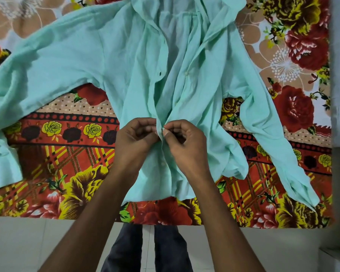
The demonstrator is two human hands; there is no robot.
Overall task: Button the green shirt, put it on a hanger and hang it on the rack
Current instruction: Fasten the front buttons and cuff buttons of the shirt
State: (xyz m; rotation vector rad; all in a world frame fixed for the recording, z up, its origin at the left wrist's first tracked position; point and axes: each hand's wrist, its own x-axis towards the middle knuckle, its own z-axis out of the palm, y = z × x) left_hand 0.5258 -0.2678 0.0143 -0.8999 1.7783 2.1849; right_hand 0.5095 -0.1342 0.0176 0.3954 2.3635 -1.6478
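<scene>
- Lying face up on a bed under a floral bedsheet (71,158) of red and yellow roses: the green shirt (110,55), collar at the far end, hem near the bed's front edge.
- Spreading out to both sides: the two sleeves, the left one reaching the frame's left edge, the right one trailing down toward the sheet's lower right corner.
- Gaping open through the upper chest, with an empty buttonhole (160,73) showing on the left placket and a pale unfastened button (186,72) on the right placket, the two apart.
- Lying closed below the hands: the lower front, with one fastened button (163,163) showing there.
- Curling round the left placket edge at mid-front: the left hand (134,137), fingers bent in and gripping the cloth.
- Pinching a small button (162,129) between thumb and forefinger: the right hand (185,140), remaining fingers curled, just beside the left hand and touching the same fold of cloth.
- Meeting over the centre line of the shirt: both hands, forearms coming in from the bottom of the view.
- Showing below the bed: dark trousers (126,250) above a pale tiled floor (28,242).
- Showing no readable writing or label anywhere.
</scene>
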